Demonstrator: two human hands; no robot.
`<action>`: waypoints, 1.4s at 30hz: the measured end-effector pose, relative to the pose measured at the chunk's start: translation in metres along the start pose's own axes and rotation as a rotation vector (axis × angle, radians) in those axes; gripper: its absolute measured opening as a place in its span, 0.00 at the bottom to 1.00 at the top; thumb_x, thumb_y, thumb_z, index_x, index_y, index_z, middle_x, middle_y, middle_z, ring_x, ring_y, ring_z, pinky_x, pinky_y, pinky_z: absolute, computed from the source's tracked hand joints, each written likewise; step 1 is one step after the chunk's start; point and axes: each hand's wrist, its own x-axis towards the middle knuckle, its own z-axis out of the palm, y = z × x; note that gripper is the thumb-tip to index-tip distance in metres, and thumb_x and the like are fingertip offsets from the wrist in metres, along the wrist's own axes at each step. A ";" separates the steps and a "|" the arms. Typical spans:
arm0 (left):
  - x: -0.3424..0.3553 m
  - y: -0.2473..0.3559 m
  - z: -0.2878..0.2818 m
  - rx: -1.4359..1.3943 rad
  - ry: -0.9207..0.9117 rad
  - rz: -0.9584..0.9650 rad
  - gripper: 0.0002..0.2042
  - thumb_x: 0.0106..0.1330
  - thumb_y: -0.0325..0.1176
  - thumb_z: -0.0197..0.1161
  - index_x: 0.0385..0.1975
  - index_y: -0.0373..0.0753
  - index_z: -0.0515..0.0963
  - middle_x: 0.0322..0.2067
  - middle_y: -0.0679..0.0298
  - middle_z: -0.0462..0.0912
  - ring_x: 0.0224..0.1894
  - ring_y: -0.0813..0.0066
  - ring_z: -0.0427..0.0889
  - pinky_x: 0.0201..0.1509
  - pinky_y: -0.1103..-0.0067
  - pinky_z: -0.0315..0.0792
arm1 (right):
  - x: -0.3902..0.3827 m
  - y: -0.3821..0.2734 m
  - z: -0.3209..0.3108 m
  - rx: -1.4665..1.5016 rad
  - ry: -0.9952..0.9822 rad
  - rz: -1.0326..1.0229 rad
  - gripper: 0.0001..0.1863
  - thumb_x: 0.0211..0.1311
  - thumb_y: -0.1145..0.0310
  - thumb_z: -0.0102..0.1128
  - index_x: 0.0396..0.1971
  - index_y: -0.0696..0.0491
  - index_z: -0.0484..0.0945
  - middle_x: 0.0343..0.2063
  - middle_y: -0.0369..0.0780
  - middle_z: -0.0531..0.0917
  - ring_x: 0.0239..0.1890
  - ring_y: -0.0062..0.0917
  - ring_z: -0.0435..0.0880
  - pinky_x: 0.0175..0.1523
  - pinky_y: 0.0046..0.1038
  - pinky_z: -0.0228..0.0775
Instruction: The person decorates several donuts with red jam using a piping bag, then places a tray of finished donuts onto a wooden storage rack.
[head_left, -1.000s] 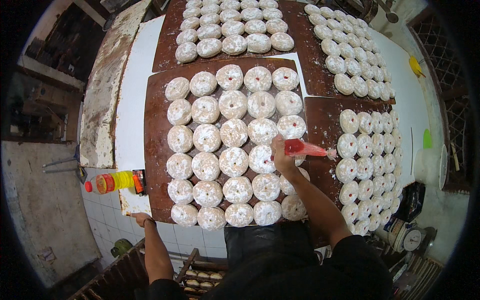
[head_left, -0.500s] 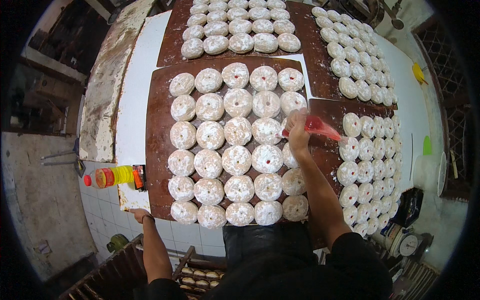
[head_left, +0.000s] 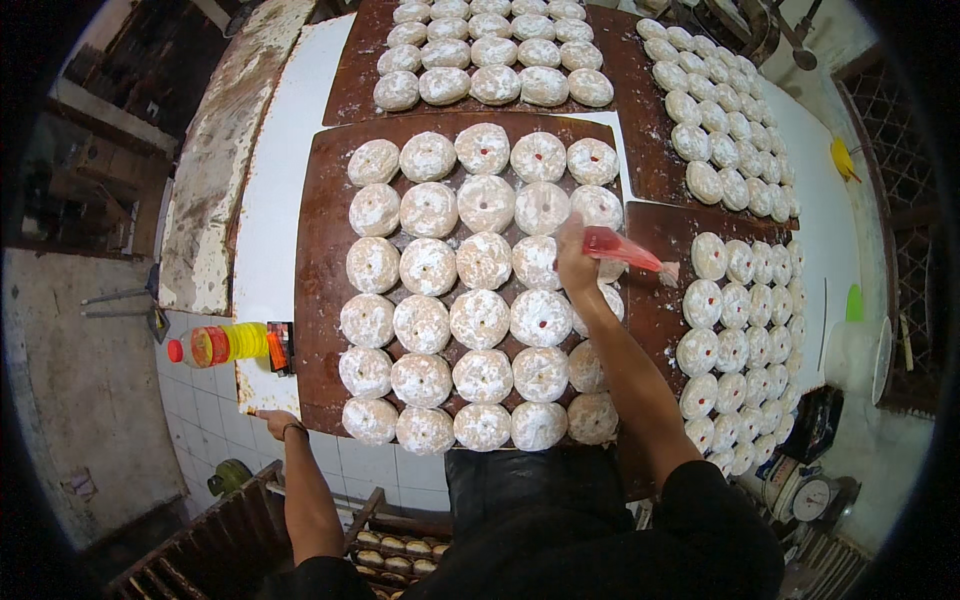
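The right hand (head_left: 577,260) is curling its fingers round a red piping bag (head_left: 622,250) over doughnuts (head_left: 479,318) at three o'clock on the brown board (head_left: 322,250) — light, even squeezing should be keeping red dots (head_left: 543,324) central — while the left hand (head_left: 277,423) is touching the table corner (head_left: 254,388) at eight, finger spread unclear.

Left of the nearest brown board (head_left: 322,240), white tabletop (head_left: 279,180) gave a hand room, narrowed at the near end by the red-capped bottle (head_left: 245,342). Powdered doughnuts (head_left: 482,262) left only slits between them; the right hand (head_left: 577,257) and piping bag (head_left: 625,250) obstructed their right column.
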 end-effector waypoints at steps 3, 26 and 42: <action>0.000 -0.001 0.002 0.007 0.026 0.016 0.39 0.59 0.58 0.24 0.39 0.21 0.67 0.44 0.38 0.66 0.48 0.46 0.66 0.52 0.63 0.59 | 0.005 -0.010 -0.004 0.131 0.051 -0.021 0.24 0.61 0.49 0.32 0.08 0.45 0.52 0.08 0.26 0.52 0.10 0.12 0.48 0.16 0.18 0.37; 0.004 -0.002 0.003 0.040 0.009 -0.003 0.40 0.58 0.59 0.23 0.39 0.22 0.68 0.43 0.39 0.67 0.47 0.48 0.67 0.51 0.64 0.61 | 0.001 -0.050 0.016 0.344 -0.098 0.041 0.23 0.61 0.50 0.34 0.10 0.46 0.55 0.09 0.26 0.54 0.12 0.12 0.50 0.17 0.17 0.40; 0.008 -0.003 0.008 0.030 0.031 -0.008 0.39 0.59 0.58 0.23 0.36 0.22 0.70 0.41 0.39 0.69 0.45 0.49 0.68 0.51 0.65 0.60 | -0.002 -0.017 0.098 -0.498 -0.544 -0.068 0.20 0.58 0.56 0.44 0.18 0.59 0.69 0.17 0.41 0.73 0.24 0.28 0.72 0.32 0.28 0.61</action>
